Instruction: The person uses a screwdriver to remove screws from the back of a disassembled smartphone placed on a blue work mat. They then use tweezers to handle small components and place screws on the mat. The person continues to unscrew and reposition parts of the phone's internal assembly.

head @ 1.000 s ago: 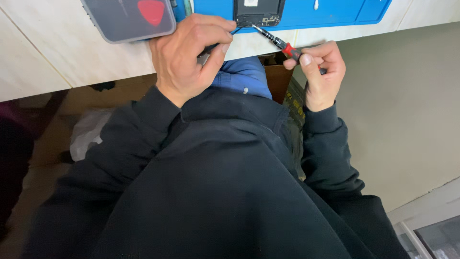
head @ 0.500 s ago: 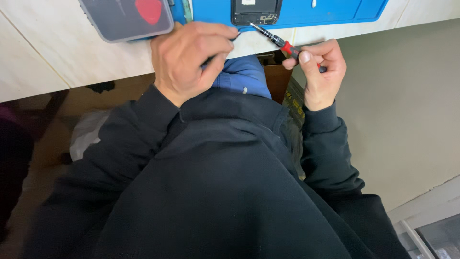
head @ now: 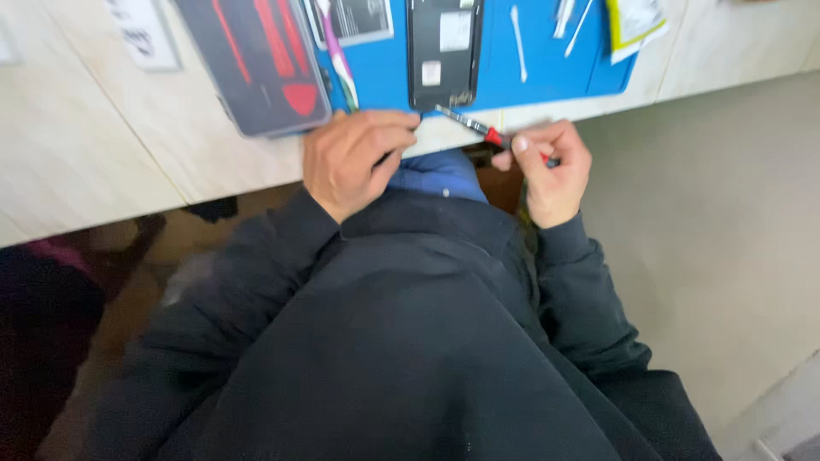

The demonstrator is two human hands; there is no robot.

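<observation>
Both hands pinch — right hand (head: 553,171) a red-collared screwdriver (head: 478,128), left hand (head: 354,158) something hidden.

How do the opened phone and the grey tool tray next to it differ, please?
The opened phone is narrow, black and lies straight on the blue mat; the grey tool tray is wider, lies askew, overlaps the mat's left edge and holds red picks. The screwdriver in the right hand touches only the phone. Both lie flat.
</observation>
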